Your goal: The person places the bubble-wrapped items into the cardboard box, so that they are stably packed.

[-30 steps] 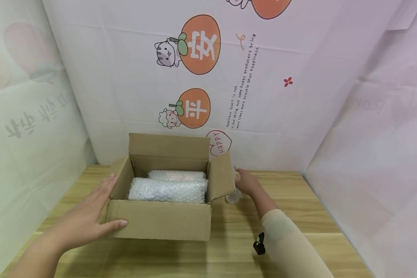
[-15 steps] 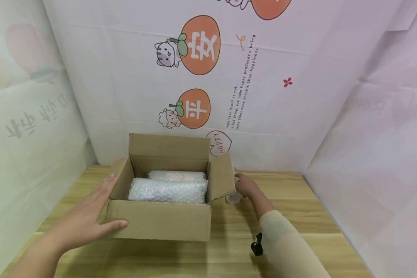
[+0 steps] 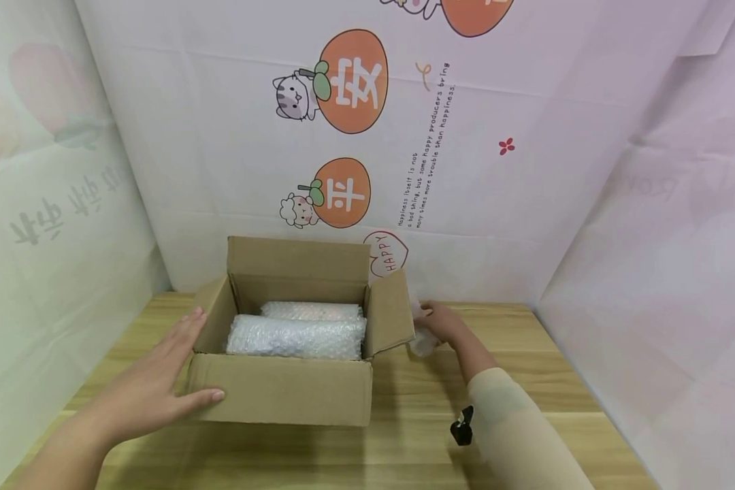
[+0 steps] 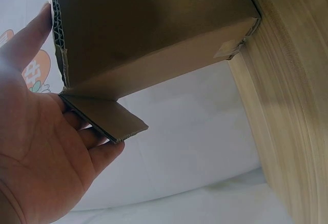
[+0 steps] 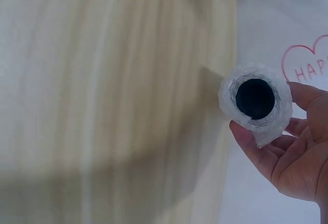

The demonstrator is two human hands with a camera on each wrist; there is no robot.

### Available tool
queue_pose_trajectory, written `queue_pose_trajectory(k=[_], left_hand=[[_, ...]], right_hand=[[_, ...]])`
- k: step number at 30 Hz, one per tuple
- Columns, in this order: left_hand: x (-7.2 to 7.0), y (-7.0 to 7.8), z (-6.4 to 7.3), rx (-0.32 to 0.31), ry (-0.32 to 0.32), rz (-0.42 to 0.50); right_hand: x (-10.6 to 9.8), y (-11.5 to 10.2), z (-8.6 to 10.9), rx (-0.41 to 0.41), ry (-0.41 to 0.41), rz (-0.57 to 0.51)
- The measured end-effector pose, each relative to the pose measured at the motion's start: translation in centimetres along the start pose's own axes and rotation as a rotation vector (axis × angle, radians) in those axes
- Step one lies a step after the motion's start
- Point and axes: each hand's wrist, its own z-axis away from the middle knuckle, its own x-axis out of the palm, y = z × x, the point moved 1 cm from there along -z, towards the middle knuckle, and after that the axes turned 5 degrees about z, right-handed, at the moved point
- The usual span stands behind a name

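Observation:
An uncovered cardboard box (image 3: pixel 282 389) with its flaps raised or spread stands on the table. Inside it lie two bubble-wrapped bundles, a front one (image 3: pixel 297 336) and a back one (image 3: pixel 312 311). My left hand (image 3: pixel 150 388) rests against the box's left side, fingers straight along the left flap (image 4: pixel 105 116) and thumb over the front flap. Right of the box, my right hand (image 3: pixel 442 322) grips a bubble-wrapped cylinder (image 5: pixel 256 103), thumb on one side and fingers on the other. Its round dark end faces the right wrist camera. The box's right flap partly hides it in the head view.
The wooden table (image 3: pixel 514 395) runs back to a white printed cloth (image 3: pixel 465 170). More cloth hangs on the left and right sides. A small black object (image 3: pixel 462 427) sits beside the right sleeve (image 3: pixel 514 415).
My right hand has shifted slightly right with the wrapped cylinder, so more of it shows past the right flap. The left hand and the box have stayed put.

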Motion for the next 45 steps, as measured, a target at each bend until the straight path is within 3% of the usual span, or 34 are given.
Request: queue_pose_trajectory(k=[4,22,35,45], left_hand=[[-0.1,0.0,0.0,-0.003,-0.002,0.006],[-0.1,0.0,0.0,0.003,0.001,0.009],[-0.2,0.2,0.0,0.003,0.0,0.016],[-0.2,0.2,0.1,0.004,0.001,0.007]], right_hand=[[-1.4,-0.4,0.4,-0.012,-0.002,-0.036],[-8.3,-3.8,2.7,-0.098,-0.035,0.07],[-11.4,-9.0,5.1,-0.192,-0.028,0.039],[-12.8,-14.4,7.2,-0.308,0.04,0.108]])
